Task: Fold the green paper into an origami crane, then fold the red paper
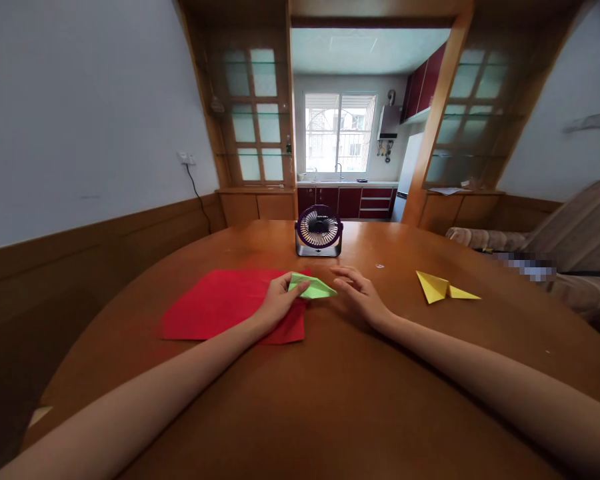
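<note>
- A folded green paper lies on the wooden desk, near the middle, its left end overlapping the right edge of a red sheet.
- The left hand pinches the green paper's left end, fingers curled around the fold, with the wrist resting over the red sheet's right corner.
- The right hand lies loose and spread, palm down on the desk, its fingertips just beside the green paper's pointed right tip; whether they touch it cannot be told.
- The red sheet lies flat, spreading out to the left of both hands.
- A folded yellow paper plane sits on the desk well to the right, apart from the hands.
- A small round desk fan stands upright behind the green paper, farther from the person.
- A sofa stands past the desk's right edge.
</note>
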A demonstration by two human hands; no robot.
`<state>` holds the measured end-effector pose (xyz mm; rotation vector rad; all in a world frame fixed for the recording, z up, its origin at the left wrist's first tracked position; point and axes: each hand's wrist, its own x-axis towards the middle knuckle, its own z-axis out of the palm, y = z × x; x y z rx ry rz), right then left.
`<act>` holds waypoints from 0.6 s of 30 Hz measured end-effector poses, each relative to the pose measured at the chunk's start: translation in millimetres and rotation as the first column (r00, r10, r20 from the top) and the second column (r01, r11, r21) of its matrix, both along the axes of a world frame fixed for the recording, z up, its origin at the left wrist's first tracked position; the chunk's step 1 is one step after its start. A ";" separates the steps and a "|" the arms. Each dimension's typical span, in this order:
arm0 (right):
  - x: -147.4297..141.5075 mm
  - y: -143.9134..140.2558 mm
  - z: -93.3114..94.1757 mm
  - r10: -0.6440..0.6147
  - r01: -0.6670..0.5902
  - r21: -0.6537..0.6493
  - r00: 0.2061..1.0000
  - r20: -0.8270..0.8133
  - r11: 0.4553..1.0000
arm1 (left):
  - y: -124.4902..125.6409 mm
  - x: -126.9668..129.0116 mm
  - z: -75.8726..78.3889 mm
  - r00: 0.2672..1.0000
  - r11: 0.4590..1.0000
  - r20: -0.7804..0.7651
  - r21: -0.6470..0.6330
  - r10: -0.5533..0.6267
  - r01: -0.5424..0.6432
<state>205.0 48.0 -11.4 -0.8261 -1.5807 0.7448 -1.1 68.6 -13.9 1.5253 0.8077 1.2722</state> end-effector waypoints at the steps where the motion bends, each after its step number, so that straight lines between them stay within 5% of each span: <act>1: -0.8 -0.2 0.2 0.041 -0.041 -0.066 0.999 -0.002 0.997 | 0.0 1.5 1.6 1.000 1.000 -0.008 0.006 0.000 0.000; 5: -2.1 -1.1 -0.5 0.173 -0.181 -0.305 0.983 -0.053 0.935 | 0.8 9.4 8.2 1.000 1.000 0.020 0.001 -0.014 0.014; 10: 0.8 -0.5 1.4 0.127 -0.189 -0.348 0.973 -0.194 0.918 | 2.8 14.3 4.7 0.996 0.999 0.087 -0.036 -0.021 0.024; 14: 2.7 2.5 0.3 0.111 -0.193 -0.380 0.967 -0.227 0.905 | -1.1 13.6 -0.2 0.988 0.997 0.152 0.072 0.029 -0.040; 18: 3.4 4.1 -1.3 0.109 -0.216 -0.387 0.954 -0.280 0.896 | -7.8 11.7 -0.4 0.999 0.996 0.044 0.089 0.006 -0.010</act>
